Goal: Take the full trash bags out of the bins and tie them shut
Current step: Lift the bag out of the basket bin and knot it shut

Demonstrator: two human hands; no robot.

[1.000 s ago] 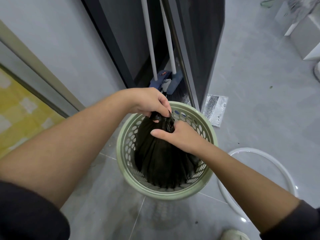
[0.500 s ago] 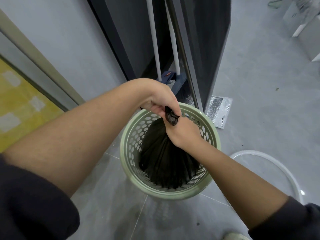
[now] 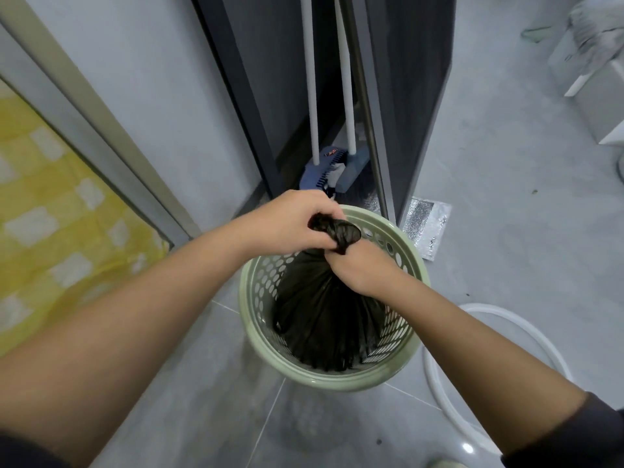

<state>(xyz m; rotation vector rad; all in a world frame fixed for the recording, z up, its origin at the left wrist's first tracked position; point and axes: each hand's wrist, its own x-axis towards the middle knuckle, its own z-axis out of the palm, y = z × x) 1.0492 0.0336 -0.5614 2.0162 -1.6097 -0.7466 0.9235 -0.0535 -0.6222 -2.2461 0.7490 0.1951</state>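
Black bag [image 3: 326,319] sits in green bin [image 3: 256,309] on floor | neck gathered above rim | left hand [image 3: 290,224] fingers clenched on bunched bag top | right hand [image 3: 363,268] fingers curled round neck just below | brooms [image 3: 332,170] behind bin | white hoop [image 3: 439,386] right of bin

Blue dustpan [image 3: 317,173] and broom [image 3: 354,167] at 12 o'clock, silver foil bag [image 3: 427,224] at 2, white ring [image 3: 430,373] at 4, yellow checked sheet [image 3: 50,231] at 9
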